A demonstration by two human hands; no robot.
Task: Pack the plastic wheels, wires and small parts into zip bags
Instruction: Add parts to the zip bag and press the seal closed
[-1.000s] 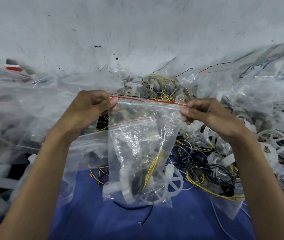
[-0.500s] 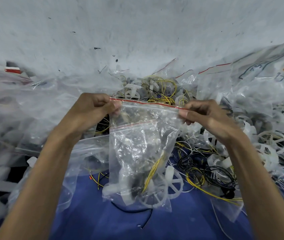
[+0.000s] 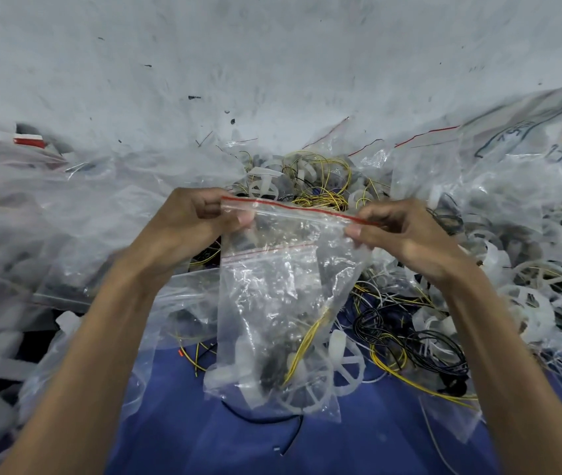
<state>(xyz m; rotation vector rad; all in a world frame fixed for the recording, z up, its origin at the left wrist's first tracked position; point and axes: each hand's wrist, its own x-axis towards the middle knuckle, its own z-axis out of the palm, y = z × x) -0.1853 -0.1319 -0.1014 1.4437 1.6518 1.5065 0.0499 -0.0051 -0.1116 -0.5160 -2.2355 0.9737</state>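
A clear zip bag with a red strip along its top hangs upright in front of me. Inside it lie white plastic wheels, yellow and black wires and small parts, sunk to the bottom. My left hand pinches the bag's top left corner. My right hand pinches the red strip at the top right. Behind the bag sits a loose pile of white plastic wheels and tangled wires.
The work lies on a blue cloth. Large clear plastic bags are heaped at the left, and more plastic sheeting at the right. A pale grey wall rises behind the pile.
Both hands have shifted slightly along the bag's top; the right hand has moved in from the corner onto the red strip. The bag still hangs in the same place.
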